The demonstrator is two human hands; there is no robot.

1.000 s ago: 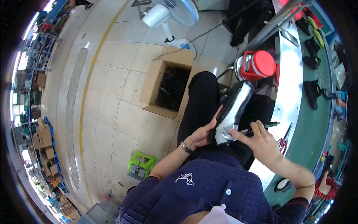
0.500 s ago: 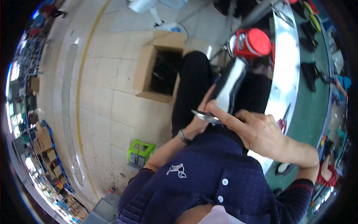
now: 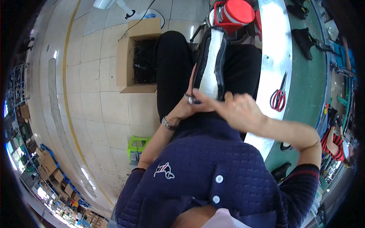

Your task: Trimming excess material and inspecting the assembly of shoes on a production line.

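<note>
A shoe with a black upper and a pale, whitish underside lies bottom up across my lap, its far end pointing away from me. My left hand wraps its near left side, one finger stretched along the edge. My right hand, smeared by motion, is at the near end with its forefinger reaching left. Close to that fingertip shows a small shiny metal tool, which my right hand appears to grip. Its full shape is hidden between the hands.
An open cardboard box holding black scraps stands left of my legs. Red-handled scissors lie on the metal bench at my right. A red-lidded container is ahead. A green stool stands at left. Black boots are beyond the bench.
My view has shifted, so more of the bench and the scissors shows. The shoe points more straight ahead. My right hand and the metal tool remain at its near end.
</note>
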